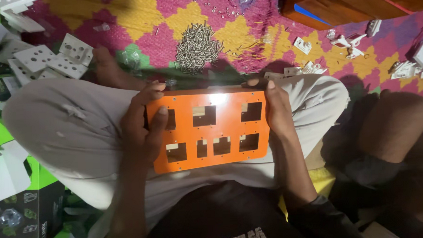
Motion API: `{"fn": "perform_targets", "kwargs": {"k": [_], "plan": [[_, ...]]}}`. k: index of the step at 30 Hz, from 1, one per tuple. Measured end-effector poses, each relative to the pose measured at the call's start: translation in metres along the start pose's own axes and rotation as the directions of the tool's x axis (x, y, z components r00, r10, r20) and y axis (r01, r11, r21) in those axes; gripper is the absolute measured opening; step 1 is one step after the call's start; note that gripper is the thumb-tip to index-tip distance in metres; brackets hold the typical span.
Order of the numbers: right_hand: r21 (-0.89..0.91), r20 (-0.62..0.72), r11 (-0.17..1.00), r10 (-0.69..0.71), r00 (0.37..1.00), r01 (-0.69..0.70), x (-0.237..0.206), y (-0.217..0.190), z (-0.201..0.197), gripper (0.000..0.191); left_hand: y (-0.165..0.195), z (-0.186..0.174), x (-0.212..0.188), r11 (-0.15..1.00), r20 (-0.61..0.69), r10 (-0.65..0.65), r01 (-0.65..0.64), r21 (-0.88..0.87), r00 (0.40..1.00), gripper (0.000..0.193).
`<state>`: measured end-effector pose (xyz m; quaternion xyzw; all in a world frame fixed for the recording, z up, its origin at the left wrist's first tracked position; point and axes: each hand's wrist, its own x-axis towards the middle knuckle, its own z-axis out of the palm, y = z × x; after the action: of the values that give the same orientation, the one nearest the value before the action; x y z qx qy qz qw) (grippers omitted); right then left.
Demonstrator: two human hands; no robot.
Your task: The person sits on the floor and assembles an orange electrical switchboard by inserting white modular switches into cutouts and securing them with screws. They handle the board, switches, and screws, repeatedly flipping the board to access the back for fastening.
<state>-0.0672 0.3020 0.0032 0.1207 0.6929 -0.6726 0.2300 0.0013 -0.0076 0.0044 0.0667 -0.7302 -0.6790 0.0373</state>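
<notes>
On the person's lap lies an orange plate with square holes. The left hand holds its left edge, thumb on top, fingers curled round. The right hand grips the right edge, fingers bent over. Screws lie on the mat beyond.

Both hands grip an orange plate with rectangular cut-outs over the lap, left hand and right hand at its ends. A heap of screws lies farther away on the patterned mat. White plastic parts sit far left.
</notes>
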Motion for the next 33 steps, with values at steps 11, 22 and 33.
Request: {"fn": "perform_targets", "kwargs": {"k": [11, 22, 33], "plan": [[0.199, 0.012, 0.975, 0.095, 0.995, -0.095, 0.005, -0.008, 0.008, 0.055, 0.004, 0.001, 0.000, 1.000, -0.005, -0.012, 0.012, 0.025, 1.000, 0.022], [0.101, -0.005, 0.992, -0.080, 0.997, 0.080, 0.010, 0.002, -0.001, 0.034, -0.001, 0.001, -0.001, 0.984, 0.013, -0.107, 0.108, -0.142, 0.994, 0.027], [0.306, -0.122, 0.951, 0.072, 0.990, -0.032, 0.013, -0.009, 0.001, 0.046, 0.021, -0.012, 0.024, 0.956, 0.149, -0.260, 0.276, -0.102, 0.954, 0.064]]}}
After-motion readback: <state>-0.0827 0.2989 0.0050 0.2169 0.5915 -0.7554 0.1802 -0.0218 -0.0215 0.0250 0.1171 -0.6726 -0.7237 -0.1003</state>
